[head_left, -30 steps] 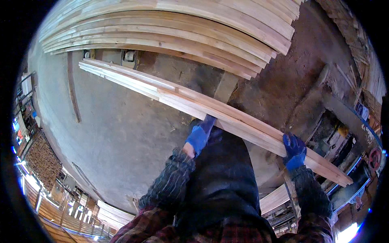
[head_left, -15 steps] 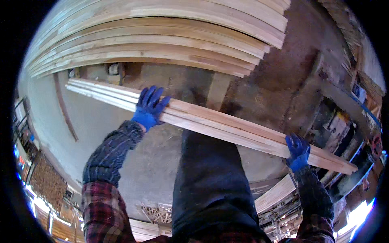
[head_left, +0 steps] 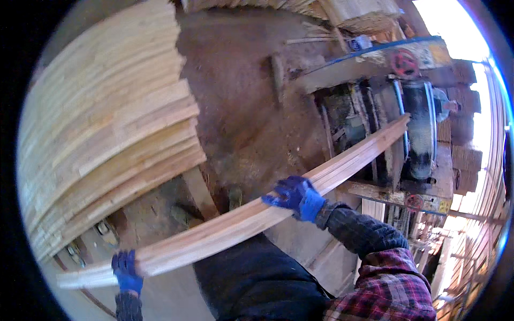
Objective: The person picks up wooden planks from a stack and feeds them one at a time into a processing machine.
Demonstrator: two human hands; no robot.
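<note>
Boards [head_left: 214,234], slanting toward a black roller [head_left: 420,131]. We judge the step as guiding them, calling for a level hold. Left hand [head_left: 127,273]: grip curled over them; right hand [head_left: 299,199]: laid across, fingers part-spread, firmness unclear. We note 1 dusty floor [head_left: 241,107], 1 stack [head_left: 115,125].

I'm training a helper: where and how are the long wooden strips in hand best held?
Probably across the wooden strips at two well-separated spots, from the near side: they run long and narrow, side by side. The left grip is near one end, the right grip farther along.
</note>
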